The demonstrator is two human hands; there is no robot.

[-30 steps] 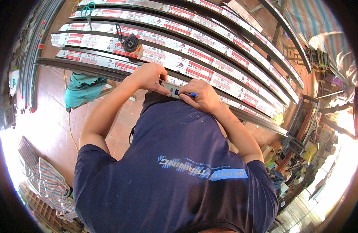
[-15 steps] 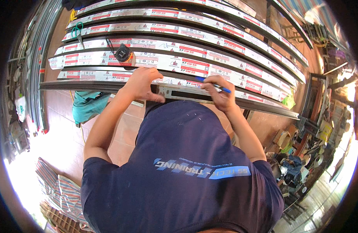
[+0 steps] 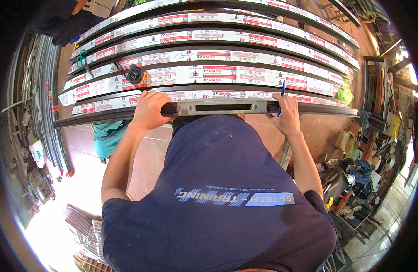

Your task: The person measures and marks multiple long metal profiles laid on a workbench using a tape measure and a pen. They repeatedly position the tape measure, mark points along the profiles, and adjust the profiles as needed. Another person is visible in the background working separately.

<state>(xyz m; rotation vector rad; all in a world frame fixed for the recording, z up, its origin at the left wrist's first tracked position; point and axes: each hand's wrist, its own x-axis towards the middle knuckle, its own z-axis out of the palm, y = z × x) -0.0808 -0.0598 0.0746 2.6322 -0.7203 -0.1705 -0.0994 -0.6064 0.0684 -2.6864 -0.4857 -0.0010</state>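
Aluminium bars (image 3: 218,72) wrapped in white printed film lie side by side across the upper view, running left to right and bowed by the lens. Nearest the person lies a dark metal bar (image 3: 95,115), unwrapped, parallel to the wrapped ones and just in front of them. A silver plate with a long slot (image 3: 222,107) sits on this dark bar, between the two hands.

Left hand (image 3: 150,111) rests on the dark bar at the left end of the plate, fingers curled over the bar's far edge and closed on it. Right hand (image 3: 288,115) rests on the bar at the right end of the plate; its fingers hold a blue pen (image 3: 282,88) upright, tip down against the bar.

Further back, a black tape measure (image 3: 135,74) lies on the wrapped bars, left of centre. Green-handled scissors (image 3: 82,59) lie near the left ends of the bars, well apart from both hands.
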